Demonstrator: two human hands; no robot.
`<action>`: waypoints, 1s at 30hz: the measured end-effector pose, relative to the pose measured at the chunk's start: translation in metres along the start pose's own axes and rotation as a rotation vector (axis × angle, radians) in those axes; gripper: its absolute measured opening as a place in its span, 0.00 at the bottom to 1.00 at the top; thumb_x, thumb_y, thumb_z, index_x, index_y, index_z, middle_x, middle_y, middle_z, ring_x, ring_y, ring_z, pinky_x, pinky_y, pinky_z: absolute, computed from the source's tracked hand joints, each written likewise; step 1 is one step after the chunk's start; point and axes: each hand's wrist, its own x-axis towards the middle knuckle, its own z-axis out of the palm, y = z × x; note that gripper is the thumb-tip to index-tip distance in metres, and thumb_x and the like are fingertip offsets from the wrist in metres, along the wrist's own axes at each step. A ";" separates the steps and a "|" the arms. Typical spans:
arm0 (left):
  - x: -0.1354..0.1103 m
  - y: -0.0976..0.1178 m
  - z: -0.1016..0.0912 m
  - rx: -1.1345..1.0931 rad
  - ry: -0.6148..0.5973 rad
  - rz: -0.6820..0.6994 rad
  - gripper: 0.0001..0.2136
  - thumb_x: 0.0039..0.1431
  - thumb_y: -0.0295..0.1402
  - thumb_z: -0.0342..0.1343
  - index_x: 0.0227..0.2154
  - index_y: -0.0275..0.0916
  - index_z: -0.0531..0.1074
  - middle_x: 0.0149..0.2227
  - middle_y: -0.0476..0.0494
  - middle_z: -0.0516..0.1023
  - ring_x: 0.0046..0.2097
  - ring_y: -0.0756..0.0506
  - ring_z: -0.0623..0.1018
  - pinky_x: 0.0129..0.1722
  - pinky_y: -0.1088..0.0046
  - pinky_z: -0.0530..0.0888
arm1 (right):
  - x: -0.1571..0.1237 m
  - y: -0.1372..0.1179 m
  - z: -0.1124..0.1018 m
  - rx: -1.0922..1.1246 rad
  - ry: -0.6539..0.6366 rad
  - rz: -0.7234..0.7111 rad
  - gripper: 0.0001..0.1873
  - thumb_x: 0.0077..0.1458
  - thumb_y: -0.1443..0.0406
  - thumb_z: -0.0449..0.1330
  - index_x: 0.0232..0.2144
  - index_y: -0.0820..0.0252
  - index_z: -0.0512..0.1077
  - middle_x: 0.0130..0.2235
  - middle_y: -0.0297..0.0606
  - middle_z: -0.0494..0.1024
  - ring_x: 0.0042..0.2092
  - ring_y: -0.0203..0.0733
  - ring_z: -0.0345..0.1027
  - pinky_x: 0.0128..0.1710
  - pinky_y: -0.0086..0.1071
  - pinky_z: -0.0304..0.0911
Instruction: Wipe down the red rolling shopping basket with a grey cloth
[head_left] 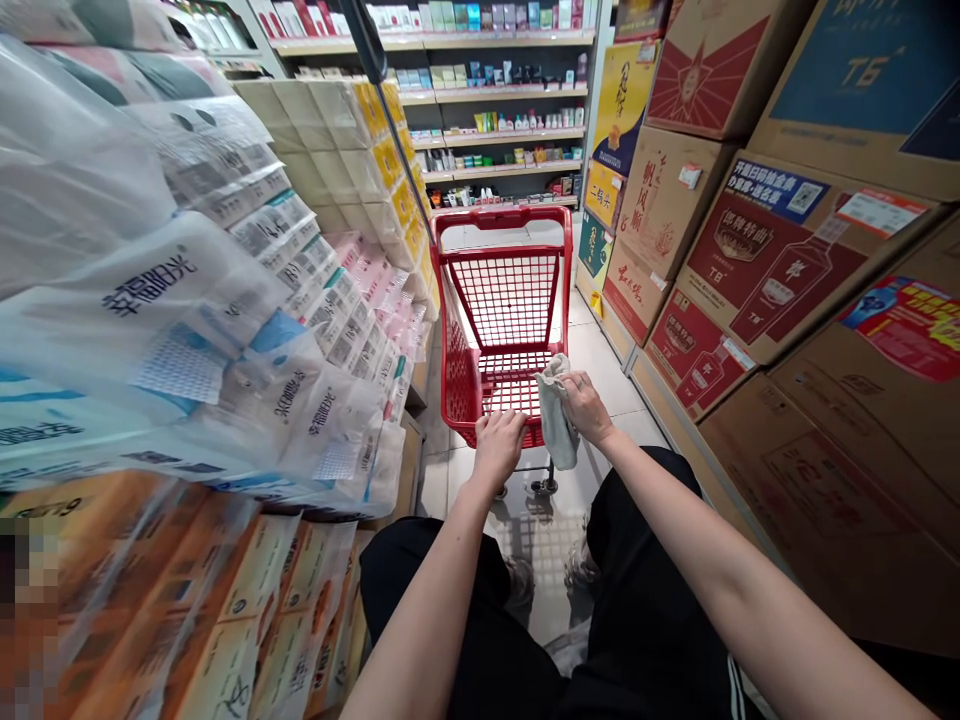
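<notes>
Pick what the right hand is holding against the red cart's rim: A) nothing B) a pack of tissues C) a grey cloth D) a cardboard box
C: the right hand has its fingers closed on a grey cloth that drapes over the near rim of the red cart, while the left hand grips that rim beside it.

A bright red mesh cart [504, 320] is seen at centre. A pale grey cloth [556, 420] is draped at its near rim. Brown cartons [757, 260] printed with dark red panels and blue labels are stacked at 3 o'clock. White packs [187, 330] marked in blue, pink and yellow are piled at 9 o'clock, orange-and-cream ones [195, 610] at 8 o'clock. Black trousers [637, 620] with a white side stripe are seen at 6 o'clock.
</notes>
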 end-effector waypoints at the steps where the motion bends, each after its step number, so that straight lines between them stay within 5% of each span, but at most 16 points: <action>1: 0.000 -0.001 0.000 0.003 -0.001 0.001 0.10 0.64 0.36 0.41 0.39 0.45 0.67 0.38 0.46 0.73 0.43 0.45 0.67 0.44 0.64 0.56 | 0.007 0.005 -0.002 -0.010 0.015 0.033 0.14 0.63 0.64 0.44 0.40 0.59 0.69 0.42 0.45 0.70 0.48 0.46 0.60 0.50 0.42 0.61; 6: -0.003 0.000 -0.004 0.014 -0.012 0.010 0.10 0.64 0.35 0.40 0.40 0.44 0.67 0.39 0.45 0.72 0.43 0.45 0.67 0.44 0.65 0.57 | 0.047 0.029 -0.013 0.016 0.026 0.174 0.16 0.62 0.57 0.46 0.38 0.59 0.69 0.41 0.42 0.68 0.42 0.42 0.64 0.45 0.36 0.62; 11: -0.001 0.007 -0.003 0.031 -0.015 0.000 0.09 0.63 0.33 0.42 0.41 0.43 0.66 0.41 0.44 0.72 0.44 0.44 0.67 0.46 0.64 0.58 | 0.049 0.004 -0.012 0.013 0.134 0.168 0.18 0.60 0.54 0.49 0.38 0.58 0.72 0.46 0.44 0.69 0.49 0.47 0.60 0.47 0.41 0.62; 15: 0.004 0.011 0.003 0.021 0.007 -0.006 0.11 0.62 0.31 0.43 0.45 0.42 0.65 0.43 0.43 0.72 0.46 0.43 0.68 0.48 0.63 0.59 | 0.016 -0.018 -0.005 -0.070 -0.009 0.017 0.16 0.59 0.56 0.51 0.30 0.58 0.74 0.41 0.44 0.73 0.54 0.50 0.55 0.50 0.46 0.60; 20: -0.001 -0.014 -0.001 -0.021 0.032 0.079 0.18 0.61 0.34 0.47 0.53 0.40 0.59 0.50 0.41 0.70 0.51 0.43 0.67 0.52 0.63 0.59 | 0.003 -0.003 -0.010 -0.121 -0.166 -0.118 0.18 0.62 0.58 0.47 0.28 0.57 0.72 0.36 0.41 0.72 0.53 0.44 0.57 0.52 0.39 0.60; 24: -0.010 -0.051 -0.015 0.071 0.071 0.061 0.11 0.62 0.35 0.45 0.46 0.41 0.65 0.46 0.42 0.72 0.51 0.42 0.67 0.59 0.56 0.51 | 0.012 0.008 -0.023 -0.112 -0.218 -0.126 0.16 0.62 0.57 0.48 0.32 0.57 0.71 0.36 0.41 0.70 0.53 0.44 0.55 0.51 0.38 0.62; 30: -0.006 -0.062 -0.014 0.138 -0.022 0.049 0.09 0.62 0.31 0.42 0.38 0.41 0.67 0.38 0.42 0.73 0.43 0.42 0.69 0.51 0.58 0.61 | 0.014 0.016 -0.042 -0.111 -0.409 -0.351 0.16 0.55 0.57 0.57 0.44 0.58 0.68 0.44 0.44 0.68 0.56 0.48 0.52 0.52 0.41 0.60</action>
